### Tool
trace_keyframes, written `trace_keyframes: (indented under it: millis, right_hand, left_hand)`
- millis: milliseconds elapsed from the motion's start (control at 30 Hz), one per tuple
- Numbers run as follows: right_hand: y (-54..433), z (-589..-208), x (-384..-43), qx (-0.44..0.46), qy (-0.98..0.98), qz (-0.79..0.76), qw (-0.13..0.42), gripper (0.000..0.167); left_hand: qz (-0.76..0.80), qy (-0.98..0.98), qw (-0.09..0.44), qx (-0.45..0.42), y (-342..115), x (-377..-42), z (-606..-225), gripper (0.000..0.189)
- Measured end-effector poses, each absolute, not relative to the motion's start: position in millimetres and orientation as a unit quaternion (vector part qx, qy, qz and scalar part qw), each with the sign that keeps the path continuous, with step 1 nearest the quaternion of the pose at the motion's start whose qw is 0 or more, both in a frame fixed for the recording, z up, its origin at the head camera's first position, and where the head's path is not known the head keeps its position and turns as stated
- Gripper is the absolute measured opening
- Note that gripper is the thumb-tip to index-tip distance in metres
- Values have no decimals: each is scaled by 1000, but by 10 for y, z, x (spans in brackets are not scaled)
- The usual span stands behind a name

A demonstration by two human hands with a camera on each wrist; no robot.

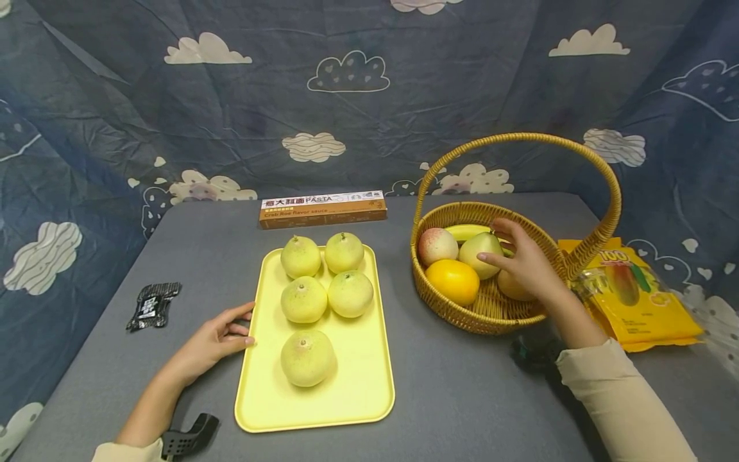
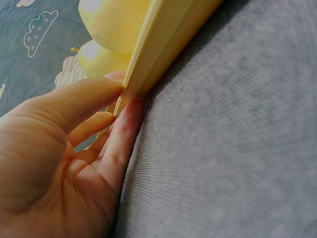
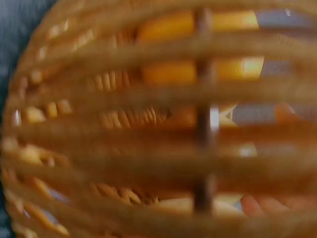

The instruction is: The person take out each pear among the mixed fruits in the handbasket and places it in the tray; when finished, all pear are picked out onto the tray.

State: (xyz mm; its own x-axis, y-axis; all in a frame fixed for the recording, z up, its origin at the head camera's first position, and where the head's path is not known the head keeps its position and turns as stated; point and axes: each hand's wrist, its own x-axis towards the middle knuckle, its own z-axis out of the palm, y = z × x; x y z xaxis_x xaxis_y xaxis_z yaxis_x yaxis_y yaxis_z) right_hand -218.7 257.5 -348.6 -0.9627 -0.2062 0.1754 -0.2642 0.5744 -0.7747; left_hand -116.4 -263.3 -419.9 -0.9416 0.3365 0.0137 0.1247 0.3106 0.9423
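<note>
My left hand (image 1: 216, 343) holds the left rim of a yellow tray (image 1: 358, 391); the left wrist view shows the thumb over the rim and a finger against its outer side. Several round yellow-green fruits (image 1: 308, 358) sit on the tray. Inside a wicker basket (image 1: 462, 317), my right hand (image 1: 522, 256) grips a green pear (image 1: 479, 251), thumb in front and fingers behind. Beside the pear lie a peach (image 1: 437, 246), a yellow-orange fruit (image 1: 452, 282), bananas (image 1: 464, 231) and a brownish fruit (image 1: 510, 287) partly hidden by the hand. Wicker strands (image 3: 148, 119) fill the blurred right wrist view.
A tall handle (image 1: 519, 136) arches over the basket. A pasta box (image 1: 323, 210) lies behind the tray. To the right of the basket are yellow mango packets (image 1: 641, 295). A small black packet (image 1: 153, 306) lies at the left of the grey table (image 1: 202, 256).
</note>
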Motion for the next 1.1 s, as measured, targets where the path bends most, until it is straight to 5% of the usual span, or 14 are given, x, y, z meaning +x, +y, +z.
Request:
trace_keyframes:
  millis: [600,1100]
  right_hand:
    - [2685,-3446,-2363,145,-931,331,-41,71]
    - [2677,-3434,-2345,154,-946,271,-84,90]
  left_hand:
    - [573,801,95,145,-2632,-1164,-4199,62]
    - [578,797,98,148,-2628,-1163,-4199,62]
